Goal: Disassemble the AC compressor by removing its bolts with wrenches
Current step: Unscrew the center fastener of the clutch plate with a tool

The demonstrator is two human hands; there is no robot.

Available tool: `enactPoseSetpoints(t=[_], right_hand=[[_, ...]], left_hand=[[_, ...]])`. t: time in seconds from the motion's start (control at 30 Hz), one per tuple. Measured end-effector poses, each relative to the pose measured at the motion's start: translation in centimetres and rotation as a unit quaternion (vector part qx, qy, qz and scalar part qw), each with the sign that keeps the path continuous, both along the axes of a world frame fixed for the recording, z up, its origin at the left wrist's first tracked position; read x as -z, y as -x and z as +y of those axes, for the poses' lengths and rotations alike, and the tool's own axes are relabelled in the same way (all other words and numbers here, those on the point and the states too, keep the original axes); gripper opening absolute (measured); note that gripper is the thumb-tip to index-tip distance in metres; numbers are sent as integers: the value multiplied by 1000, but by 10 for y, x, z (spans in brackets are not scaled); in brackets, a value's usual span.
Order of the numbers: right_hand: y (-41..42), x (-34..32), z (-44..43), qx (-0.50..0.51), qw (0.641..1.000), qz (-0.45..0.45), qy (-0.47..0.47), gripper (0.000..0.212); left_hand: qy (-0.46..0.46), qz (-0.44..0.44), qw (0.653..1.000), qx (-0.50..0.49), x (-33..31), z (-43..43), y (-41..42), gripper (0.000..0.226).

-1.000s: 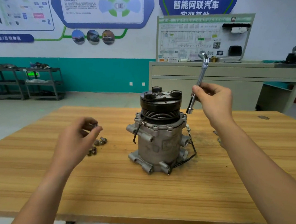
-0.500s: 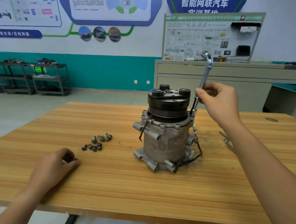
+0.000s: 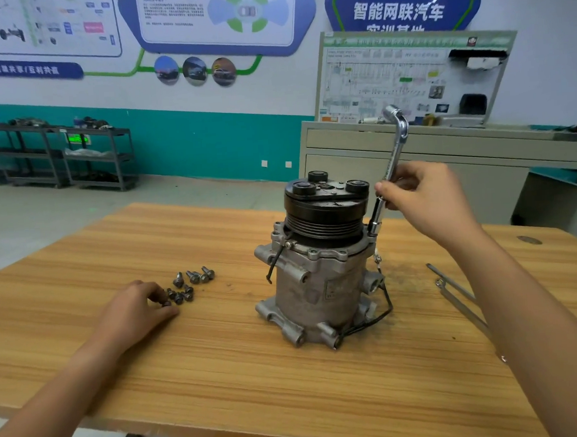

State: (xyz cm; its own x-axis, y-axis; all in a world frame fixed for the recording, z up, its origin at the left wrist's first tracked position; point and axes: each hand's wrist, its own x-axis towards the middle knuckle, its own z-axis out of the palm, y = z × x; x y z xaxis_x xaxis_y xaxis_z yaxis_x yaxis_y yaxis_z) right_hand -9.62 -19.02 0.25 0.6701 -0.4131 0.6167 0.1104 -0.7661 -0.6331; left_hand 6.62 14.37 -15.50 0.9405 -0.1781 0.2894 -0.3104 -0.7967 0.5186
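The grey AC compressor (image 3: 321, 280) stands upright on the wooden table (image 3: 222, 374), its black pulley on top. My right hand (image 3: 424, 196) grips the shaft of a chrome L-shaped socket wrench (image 3: 396, 140). The wrench's socket end sits at the right side of the compressor's upper flange. A small pile of loose bolts (image 3: 193, 283) lies left of the compressor. Down on the table at the pile's near edge, my left hand (image 3: 134, 309) has curled fingertips pinching a bolt (image 3: 167, 302).
Two flat wrenches (image 3: 453, 291) lie on the table to the right, partly under my right forearm. A black wire loops around the compressor's base. Behind the table stand a grey cabinet (image 3: 445, 154) with a training board and metal shelves (image 3: 57, 158) at far left.
My left hand came down from the air with a bolt, touched the table at the left, then slid right to the pile. The right hand lowered the wrench's socket end onto the compressor's flange.
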Motion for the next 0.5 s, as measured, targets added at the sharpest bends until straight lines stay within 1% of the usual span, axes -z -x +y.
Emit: enactPoseSetpoints(t=[0.1,0.23,0.3,0.4,0.5], right_hand=[[-1,-1,-2,-16,1000,13,-22,4],[-2,-2,1,-29,999,23,17,4],[-2,-3,-1,-43,998,35,7,3],[-3,-2,-4,-60,997,49,-12,7],[-5,0,-5,-65,997,41,-25,16]], left_hand=[[2,-6,1000,-4,3,-2,-1,20],[22,-33,999,8,9,-1,-4,18],[23,-40,999,8,12,0,-6,19],[24,-38,999,8,14,1,-8,21],[30,-45,998,12,14,1,-7,21]])
